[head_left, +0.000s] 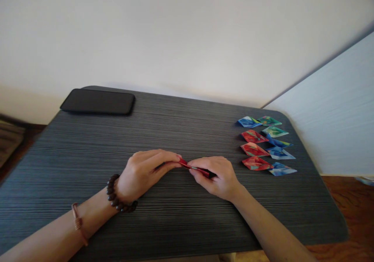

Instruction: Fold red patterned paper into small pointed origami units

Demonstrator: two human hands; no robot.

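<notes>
A narrow piece of folded red paper (200, 170) is held between my two hands, just above the middle of the table. My left hand (150, 172) pinches its left end between thumb and fingers. From the other side, my right hand (217, 176) grips the paper, thumb below and index finger above. Fingertips cover part of the paper, so its full shape is hidden. To the right of my right hand lie folded paper pieces in two uneven columns: red ones (254, 149) nearer me, several blue ones (281, 153), and green ones (274, 131).
The dark ribbed table (175, 125) has rounded corners and stands against a pale wall (187, 39). A black smartphone (97, 101) lies at the far left corner. Beyond the right edge are a light panel (336, 110) and a wooden floor (350, 203).
</notes>
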